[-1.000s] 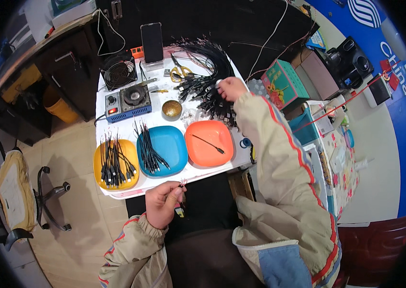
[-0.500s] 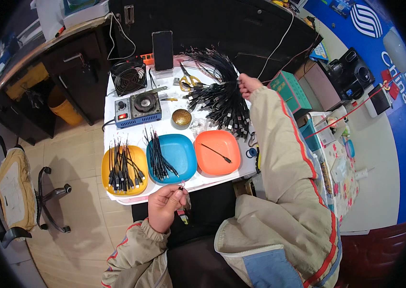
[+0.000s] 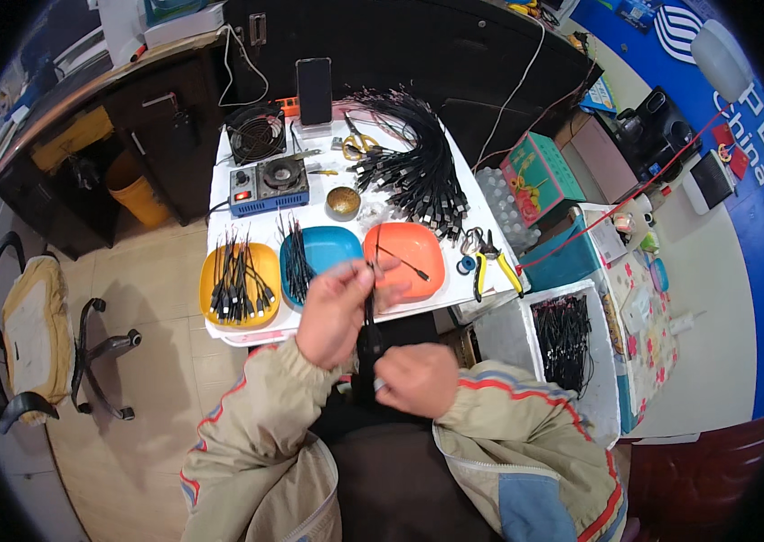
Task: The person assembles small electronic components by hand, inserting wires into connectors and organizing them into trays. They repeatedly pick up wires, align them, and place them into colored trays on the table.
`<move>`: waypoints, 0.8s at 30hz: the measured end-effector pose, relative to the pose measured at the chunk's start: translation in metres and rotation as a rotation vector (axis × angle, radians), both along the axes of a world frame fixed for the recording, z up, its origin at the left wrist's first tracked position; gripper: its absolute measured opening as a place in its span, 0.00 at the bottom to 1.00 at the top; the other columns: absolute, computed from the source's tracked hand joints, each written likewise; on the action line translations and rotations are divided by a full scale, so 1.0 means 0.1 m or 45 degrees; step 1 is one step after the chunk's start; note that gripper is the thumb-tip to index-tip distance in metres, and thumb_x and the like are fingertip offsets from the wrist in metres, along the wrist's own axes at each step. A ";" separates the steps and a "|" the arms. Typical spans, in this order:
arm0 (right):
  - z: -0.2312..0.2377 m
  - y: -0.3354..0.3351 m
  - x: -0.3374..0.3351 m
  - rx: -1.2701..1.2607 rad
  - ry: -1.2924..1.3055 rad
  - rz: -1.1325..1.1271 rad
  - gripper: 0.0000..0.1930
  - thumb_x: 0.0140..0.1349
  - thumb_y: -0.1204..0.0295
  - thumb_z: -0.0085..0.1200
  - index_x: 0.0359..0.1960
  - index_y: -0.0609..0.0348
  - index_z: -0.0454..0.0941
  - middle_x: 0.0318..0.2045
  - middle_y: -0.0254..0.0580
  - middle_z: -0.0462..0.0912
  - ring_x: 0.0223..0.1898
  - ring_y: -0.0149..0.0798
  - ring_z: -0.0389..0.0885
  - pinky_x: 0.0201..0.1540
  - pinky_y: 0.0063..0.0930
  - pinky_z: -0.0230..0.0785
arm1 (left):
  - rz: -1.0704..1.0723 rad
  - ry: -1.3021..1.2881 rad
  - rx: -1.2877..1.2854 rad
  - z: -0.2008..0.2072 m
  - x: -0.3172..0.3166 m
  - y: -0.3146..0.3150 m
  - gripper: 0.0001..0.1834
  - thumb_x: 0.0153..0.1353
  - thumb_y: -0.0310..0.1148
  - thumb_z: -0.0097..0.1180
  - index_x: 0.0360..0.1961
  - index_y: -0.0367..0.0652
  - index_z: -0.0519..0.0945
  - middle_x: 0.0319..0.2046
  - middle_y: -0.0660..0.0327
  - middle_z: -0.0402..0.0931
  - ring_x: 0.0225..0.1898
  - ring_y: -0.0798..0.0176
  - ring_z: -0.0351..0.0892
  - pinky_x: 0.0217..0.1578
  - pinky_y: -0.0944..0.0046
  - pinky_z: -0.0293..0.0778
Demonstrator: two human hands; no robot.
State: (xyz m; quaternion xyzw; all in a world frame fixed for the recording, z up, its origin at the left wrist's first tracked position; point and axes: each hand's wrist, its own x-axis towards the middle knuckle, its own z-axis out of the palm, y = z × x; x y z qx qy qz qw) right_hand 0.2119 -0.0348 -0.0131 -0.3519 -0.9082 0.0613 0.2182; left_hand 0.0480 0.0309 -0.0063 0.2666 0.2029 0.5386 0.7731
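Note:
In front of me, my left hand (image 3: pixel 332 316) pinches the upper part of a short black cable (image 3: pixel 369 312), its fingers slightly blurred. Lower and to the right, my right hand (image 3: pixel 420 378) is closed round the cable's other end, which the fingers mostly hide. Just past my left hand is an orange tray (image 3: pixel 431 271) with a single black cable lying in it. The blue tray (image 3: pixel 341 244), partly covered by my hand, holds several cables. More with plugs lie in the yellow tray (image 3: pixel 264 259). A large bundle of black cables (image 3: pixel 422 172) spreads over the far right of the table.
A blue soldering pot unit (image 3: pixel 269 199), a black fan (image 3: pixel 255 135), a phone (image 3: pixel 314 90), yellow-handled scissors (image 3: pixel 359 146) and a small round tin (image 3: pixel 343 202) stand farther back. Yellow-handled pliers (image 3: pixel 495 266) lie at the right edge. Beside the table, a white box (image 3: pixel 612 361) holds many cables.
My right hand has come back from the far cable bundle to my left hand, with a black cable now between them. My left hand has risen a little, over the trays' near edge.

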 end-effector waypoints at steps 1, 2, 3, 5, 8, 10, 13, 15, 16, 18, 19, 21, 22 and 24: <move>-0.15 -0.07 -0.08 0.012 0.025 0.109 0.11 0.40 0.68 0.60 0.25 0.54 0.71 0.22 0.36 0.72 0.24 0.41 0.77 0.24 0.36 0.68 | 0.069 0.032 0.018 0.04 -0.05 0.05 0.08 0.70 0.29 0.44 0.40 0.35 0.73 0.53 0.49 0.72 0.44 0.56 0.80 0.44 0.62 0.76; -0.31 -0.10 -0.15 0.000 0.045 0.218 0.12 0.41 0.68 0.60 0.26 0.55 0.71 0.23 0.36 0.72 0.25 0.40 0.77 0.25 0.35 0.69 | 0.134 0.043 0.020 0.09 -0.12 0.09 0.08 0.70 0.29 0.44 0.39 0.35 0.73 0.51 0.49 0.74 0.41 0.60 0.81 0.41 0.65 0.76; -0.45 -0.12 -0.19 -0.017 0.055 0.286 0.13 0.41 0.69 0.61 0.28 0.56 0.71 0.24 0.37 0.73 0.27 0.40 0.78 0.27 0.35 0.70 | 0.207 0.080 0.135 0.14 -0.19 0.12 0.08 0.70 0.29 0.44 0.38 0.36 0.73 0.50 0.50 0.75 0.37 0.63 0.79 0.37 0.67 0.75; -0.68 -0.10 -0.24 -0.081 -0.005 0.394 0.14 0.42 0.68 0.61 0.30 0.56 0.71 0.25 0.39 0.74 0.28 0.41 0.78 0.29 0.35 0.71 | 0.384 0.145 0.251 0.23 -0.31 0.09 0.08 0.70 0.29 0.45 0.38 0.36 0.74 0.48 0.50 0.76 0.27 0.69 0.72 0.31 0.70 0.69; -0.81 -0.02 -0.25 -0.366 -0.071 0.423 0.12 0.49 0.67 0.60 0.33 0.57 0.74 0.28 0.42 0.76 0.31 0.46 0.79 0.33 0.38 0.71 | 0.449 0.184 0.297 0.31 -0.41 -0.13 0.07 0.68 0.27 0.46 0.38 0.34 0.74 0.40 0.51 0.78 0.22 0.75 0.62 0.25 0.76 0.61; -0.71 0.08 -0.25 -0.659 -0.045 0.330 0.10 0.53 0.66 0.58 0.34 0.57 0.75 0.29 0.43 0.76 0.31 0.48 0.79 0.34 0.39 0.71 | 0.506 0.254 0.295 0.31 -0.41 -0.30 0.07 0.68 0.25 0.46 0.40 0.32 0.74 0.37 0.51 0.79 0.22 0.75 0.61 0.24 0.77 0.60; -0.32 0.34 -0.14 -1.009 0.715 0.138 0.10 0.60 0.68 0.58 0.39 0.60 0.77 0.33 0.37 0.79 0.33 0.32 0.77 0.38 0.28 0.70 | 0.588 0.277 0.321 0.25 -0.37 -0.48 0.07 0.67 0.24 0.47 0.41 0.31 0.74 0.37 0.51 0.79 0.23 0.75 0.62 0.25 0.76 0.61; -0.03 0.48 -0.08 -1.294 1.305 0.074 0.08 0.63 0.71 0.55 0.41 0.60 0.76 0.35 0.33 0.79 0.35 0.27 0.76 0.40 0.22 0.68 | 0.607 0.283 0.319 0.20 -0.34 -0.55 0.07 0.67 0.24 0.47 0.41 0.31 0.75 0.37 0.50 0.79 0.23 0.75 0.63 0.26 0.76 0.62; 0.10 0.54 -0.06 -1.324 1.427 0.023 0.09 0.63 0.71 0.55 0.42 0.61 0.76 0.36 0.35 0.79 0.34 0.26 0.75 0.37 0.20 0.67 | 0.601 0.313 0.338 0.18 -0.32 -0.57 0.07 0.67 0.24 0.47 0.41 0.31 0.75 0.38 0.50 0.79 0.23 0.75 0.63 0.26 0.76 0.62; 0.30 0.59 -0.04 -1.310 1.535 0.043 0.10 0.65 0.72 0.54 0.44 0.64 0.76 0.33 0.34 0.79 0.33 0.23 0.75 0.36 0.17 0.67 | 0.597 0.344 0.377 0.14 -0.29 -0.60 0.08 0.67 0.25 0.47 0.41 0.31 0.75 0.38 0.50 0.79 0.23 0.75 0.63 0.26 0.76 0.63; 0.36 0.58 -0.03 -1.300 1.536 0.021 0.10 0.64 0.72 0.55 0.43 0.64 0.76 0.33 0.33 0.79 0.33 0.23 0.75 0.36 0.17 0.66 | 0.591 0.385 0.396 0.12 -0.27 -0.60 0.08 0.67 0.25 0.48 0.42 0.31 0.75 0.39 0.50 0.79 0.23 0.75 0.64 0.27 0.76 0.64; 0.43 0.58 -0.04 -1.287 1.536 -0.022 0.09 0.64 0.72 0.55 0.42 0.64 0.76 0.31 0.32 0.79 0.32 0.23 0.75 0.35 0.17 0.66 | 0.552 0.476 0.413 0.08 -0.23 -0.63 0.08 0.67 0.25 0.48 0.42 0.31 0.76 0.39 0.51 0.80 0.23 0.75 0.64 0.26 0.76 0.65; 0.44 0.59 -0.04 -1.271 1.521 -0.043 0.09 0.63 0.72 0.56 0.42 0.64 0.76 0.31 0.32 0.79 0.32 0.23 0.75 0.35 0.17 0.66 | 0.538 0.487 0.418 0.06 -0.21 -0.65 0.08 0.67 0.26 0.48 0.42 0.31 0.76 0.38 0.51 0.80 0.23 0.75 0.64 0.26 0.76 0.65; 0.42 0.60 -0.04 -1.240 1.494 -0.100 0.08 0.63 0.73 0.57 0.41 0.64 0.77 0.29 0.31 0.78 0.32 0.22 0.74 0.34 0.17 0.66 | 0.446 0.563 0.408 0.03 -0.19 -0.67 0.09 0.68 0.26 0.47 0.44 0.32 0.76 0.38 0.48 0.79 0.25 0.70 0.69 0.27 0.73 0.66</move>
